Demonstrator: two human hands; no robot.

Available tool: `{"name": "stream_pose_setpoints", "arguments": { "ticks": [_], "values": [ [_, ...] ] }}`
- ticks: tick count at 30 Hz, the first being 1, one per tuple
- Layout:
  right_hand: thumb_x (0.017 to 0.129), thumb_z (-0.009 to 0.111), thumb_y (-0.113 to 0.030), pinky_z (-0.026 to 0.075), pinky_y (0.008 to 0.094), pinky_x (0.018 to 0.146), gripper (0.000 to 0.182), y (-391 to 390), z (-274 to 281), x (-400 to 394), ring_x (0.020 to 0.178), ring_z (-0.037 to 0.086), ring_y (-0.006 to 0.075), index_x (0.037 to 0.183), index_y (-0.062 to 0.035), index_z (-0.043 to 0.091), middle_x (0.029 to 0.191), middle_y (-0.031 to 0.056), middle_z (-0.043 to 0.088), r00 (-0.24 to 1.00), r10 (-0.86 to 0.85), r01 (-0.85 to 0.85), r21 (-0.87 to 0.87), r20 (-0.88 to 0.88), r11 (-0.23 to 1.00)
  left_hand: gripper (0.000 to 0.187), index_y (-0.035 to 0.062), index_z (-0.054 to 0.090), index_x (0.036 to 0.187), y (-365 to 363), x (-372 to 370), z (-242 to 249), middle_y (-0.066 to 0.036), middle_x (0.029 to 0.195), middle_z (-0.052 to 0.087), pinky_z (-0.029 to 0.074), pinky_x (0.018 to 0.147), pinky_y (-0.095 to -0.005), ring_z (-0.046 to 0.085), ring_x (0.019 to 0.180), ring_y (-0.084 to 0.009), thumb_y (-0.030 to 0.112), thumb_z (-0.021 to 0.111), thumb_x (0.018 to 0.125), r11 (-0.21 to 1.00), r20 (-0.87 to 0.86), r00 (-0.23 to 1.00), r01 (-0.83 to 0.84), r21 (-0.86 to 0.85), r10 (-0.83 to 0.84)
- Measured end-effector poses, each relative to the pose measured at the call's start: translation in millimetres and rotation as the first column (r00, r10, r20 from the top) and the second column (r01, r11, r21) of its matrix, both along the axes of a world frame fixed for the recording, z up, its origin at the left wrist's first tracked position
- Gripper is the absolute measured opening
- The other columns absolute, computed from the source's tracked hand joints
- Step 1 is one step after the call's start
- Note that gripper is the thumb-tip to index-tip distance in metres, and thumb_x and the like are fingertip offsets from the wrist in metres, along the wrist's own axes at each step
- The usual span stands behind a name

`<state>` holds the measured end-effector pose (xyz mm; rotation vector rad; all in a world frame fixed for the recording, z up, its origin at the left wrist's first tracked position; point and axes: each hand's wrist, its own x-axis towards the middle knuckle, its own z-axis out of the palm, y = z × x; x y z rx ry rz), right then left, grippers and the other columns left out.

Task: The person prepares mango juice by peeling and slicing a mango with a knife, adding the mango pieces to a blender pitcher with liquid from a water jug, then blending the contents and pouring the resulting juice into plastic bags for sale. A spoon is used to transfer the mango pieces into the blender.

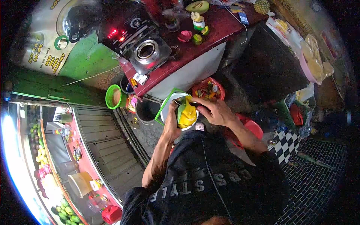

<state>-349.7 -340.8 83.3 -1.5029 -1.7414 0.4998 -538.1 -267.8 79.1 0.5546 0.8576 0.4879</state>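
Observation:
A mango [187, 116], its yellow flesh bared and a strip of green skin [182, 107] on its left side, sits in my left hand [171, 122]. That hand is closed round its left side. My right hand [216, 112] reaches in from the right with its fingers bent and the fingertips at the fruit's upper right edge. Whether a small tool is between those fingers I cannot make out. Directly beneath the fruit is a white bucket [165, 106] with a green handle [162, 108].
Ahead is a dark red counter [210, 37] with a cup sealer [147, 52], cut fruit and a phone [243, 18]. A red-lined bin [221, 90], a dark bucket [145, 111] and a green pail [113, 96] stand below it. A fruit display [41, 153] is at left.

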Motion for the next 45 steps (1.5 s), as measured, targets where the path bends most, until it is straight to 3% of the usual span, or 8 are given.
{"name": "stream_pose_setpoints", "arguments": {
  "ticks": [10, 14, 15, 19, 24, 27, 31, 45],
  "values": [
    [0.096, 0.045, -0.028, 0.047, 0.0444, 0.078, 0.029, 32.3, -45.9, 24.9, 0.088, 0.063, 0.0359, 0.100, -0.0027, 0.060, 0.091, 0.0206, 0.065, 0.874, -0.283, 0.156, -0.324, -0.395, 0.933, 0.043, 0.0101, 0.041, 0.127, -11.9, 12.5, 11.2, -0.015, 0.117, 0.056, 0.055, 0.082, -0.0428, 0.061, 0.101, -0.0270, 0.018, 0.040, 0.085, 0.968, 0.045, 0.997, 0.057, 0.245, -0.070],
    [0.099, 0.040, -0.040, 0.046, 0.0405, 0.066, 0.039, 18.2, -106.4, 30.2, 0.064, 0.055, 0.0244, 0.091, -0.0057, 0.056, 0.068, 0.0077, 0.056, 0.898, -0.316, 0.221, -0.308, -0.306, 0.926, 0.047, 0.0095, 0.043, 0.129, -7.1, 6.3, 24.3, -0.019, 0.118, 0.056, 0.053, 0.085, -0.0488, 0.062, 0.100, -0.0326, 0.027, 0.043, 0.085, 0.996, 0.292, 0.952, -0.079, -0.035, 0.086],
    [0.098, 0.045, -0.042, 0.041, 0.0333, 0.049, 0.031, 9.2, -98.9, 35.0, 0.051, 0.048, 0.0158, 0.098, -0.0120, 0.053, 0.063, 0.0018, 0.052, 0.759, -0.473, 0.043, -0.690, -0.448, 0.722, 0.049, 0.0088, 0.044, 0.130, -4.5, 2.0, 22.3, -0.020, 0.118, 0.057, 0.054, 0.084, -0.0488, 0.062, 0.099, -0.0338, 0.032, 0.044, 0.086, 0.997, 0.348, 0.934, -0.063, -0.045, 0.075],
    [0.095, 0.051, -0.046, 0.028, 0.0263, 0.032, 0.028, -2.4, -146.4, 37.7, 0.038, 0.038, 0.0105, 0.099, -0.0182, 0.050, 0.060, -0.0012, 0.049, 0.367, -0.756, -0.148, -0.836, -0.542, 0.528, 0.061, 0.0020, 0.047, 0.129, -2.5, -16.5, 5.2, -0.023, 0.116, 0.059, 0.054, 0.079, -0.0472, 0.063, 0.096, -0.0364, 0.050, 0.047, 0.090, 0.994, 0.326, 0.940, -0.077, -0.084, 0.100],
    [0.096, 0.044, -0.048, 0.040, 0.0283, 0.043, 0.038, 23.9, -194.1, 56.4, 0.051, 0.052, 0.0115, 0.102, -0.0119, 0.053, 0.069, 0.0024, 0.056, 0.424, -0.767, -0.101, -0.867, -0.481, 0.488, 0.058, 0.0005, 0.050, 0.126, -3.1, -19.5, 2.2, -0.021, 0.114, 0.061, 0.050, 0.088, -0.0524, 0.061, 0.101, -0.0381, 0.044, 0.053, 0.088, 0.928, 0.323, 0.892, -0.221, -0.298, 0.316],
    [0.099, 0.041, -0.040, 0.043, 0.0398, 0.092, 0.052, 32.5, -152.0, 28.4, 0.110, 0.058, 0.0334, 0.137, -0.0032, 0.042, 0.121, 0.0184, 0.059, 0.893, -0.440, 0.368, -0.413, -0.093, 0.833, 0.054, 0.0020, 0.053, 0.121, -0.6, -26.4, 3.1, -0.019, 0.112, 0.061, 0.049, 0.090, -0.0515, 0.061, 0.099, -0.0363, 0.041, 0.056, 0.084, 0.837, 0.344, 0.792, -0.351, -0.419, 0.504],
    [0.094, 0.053, -0.026, 0.048, 0.0433, 0.081, 0.036, 25.8, -2.2, -43.4, 0.095, 0.062, 0.0388, 0.120, -0.0026, 0.049, 0.104, 0.0227, 0.062, 0.974, 0.024, -0.084, -0.264, -0.225, 0.961, 0.053, 0.0032, 0.053, 0.122, 2.6, -52.0, 5.5, -0.019, 0.111, 0.061, 0.049, 0.089, -0.0480, 0.061, 0.100, -0.0330, 0.040, 0.056, 0.084, 0.794, 0.340, 0.723, -0.494, -0.354, 0.601],
    [0.089, 0.061, -0.020, 0.048, 0.0438, 0.055, 0.024, 91.6, 46.0, -231.2, 0.068, 0.065, 0.0375, 0.106, -0.0042, 0.055, 0.077, 0.0182, 0.065, 0.611, 0.782, -0.791, 0.138, 0.126, 0.596, 0.052, 0.0062, 0.056, 0.119, -58.8, -215.5, 40.4, -0.011, 0.105, 0.064, 0.054, 0.080, -0.0434, 0.065, 0.088, -0.0257, 0.047, 0.050, 0.087, 0.353, 0.344, 0.289, -0.925, -0.140, 0.893]
  ]
}}
